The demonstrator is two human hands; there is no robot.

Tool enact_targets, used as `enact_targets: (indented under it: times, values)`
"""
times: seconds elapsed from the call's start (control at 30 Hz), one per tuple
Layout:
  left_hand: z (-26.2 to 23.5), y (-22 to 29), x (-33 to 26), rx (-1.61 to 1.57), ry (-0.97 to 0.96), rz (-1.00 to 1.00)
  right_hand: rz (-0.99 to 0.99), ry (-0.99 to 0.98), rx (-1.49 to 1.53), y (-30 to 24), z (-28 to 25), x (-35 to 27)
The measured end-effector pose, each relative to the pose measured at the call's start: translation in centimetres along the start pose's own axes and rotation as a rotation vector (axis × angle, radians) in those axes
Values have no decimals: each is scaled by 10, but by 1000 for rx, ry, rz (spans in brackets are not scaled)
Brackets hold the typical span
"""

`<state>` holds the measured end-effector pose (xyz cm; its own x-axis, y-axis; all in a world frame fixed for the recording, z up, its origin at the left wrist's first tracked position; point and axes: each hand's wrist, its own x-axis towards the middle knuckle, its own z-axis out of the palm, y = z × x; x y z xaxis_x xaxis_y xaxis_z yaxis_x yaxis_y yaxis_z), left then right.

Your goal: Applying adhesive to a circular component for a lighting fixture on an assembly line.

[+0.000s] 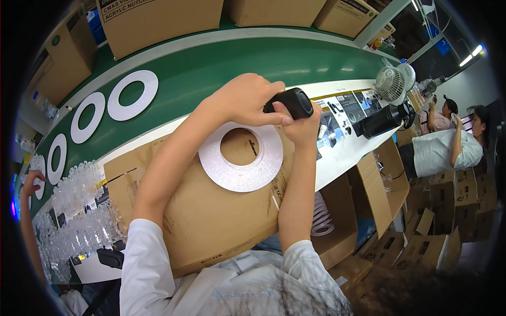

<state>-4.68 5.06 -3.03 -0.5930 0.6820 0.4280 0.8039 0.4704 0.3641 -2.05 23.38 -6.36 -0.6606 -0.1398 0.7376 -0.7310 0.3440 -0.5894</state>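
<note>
Both of my hands meet above the cardboard in front of me, on a short black rounded object (296, 104) whose exact kind I cannot make out. My left hand (245, 99) is closed against its left side, thumb stretched toward my right hand. Wrapped round its lower part is my right hand (305, 127), thumb lying across the front. Just below the hands, a speckled white flat ring (216, 171), possibly a stack of them, lies on a brown cardboard box (221, 221). Through its centre hole the cardboard shows.
Several white rings (117, 109) lie along the green conveyor belt (211, 66). Clear plastic pieces (87, 210) crowd the left; another person's hand (34, 179) reaches in there. At right are a fan (390, 83), a black cylinder (380, 122), and an open carton (337, 231) holding rings.
</note>
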Motion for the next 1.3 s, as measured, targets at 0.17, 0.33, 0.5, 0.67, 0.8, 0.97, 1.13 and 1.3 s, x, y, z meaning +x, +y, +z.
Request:
enact_targets:
  times: [0.17,0.33,0.5,0.67,0.8,0.97,1.13,1.3]
  values:
    - [7,-6,0,6,49,35,-75,26,-6,5,2,2]
    - [7,-5,0,-102,17,2,-14,-40,-49,9,-1,1]
    - [9,-7,2,-92,-12,-6,-65,23,-5,10,2,1]
    - [9,-10,1,-81,-24,-7,6,-35,-25,10,1,0]
    - [10,-11,0,-114,1,12,-9,-32,-21,10,2,1]
    - [11,-12,1,-115,4,10,-46,-11,10,16,5,1]
    - [10,-12,0,-114,13,11,-52,-2,17,16,6,1]
    - [8,1,4,-92,15,-34,73,48,71,17,-2,-6]
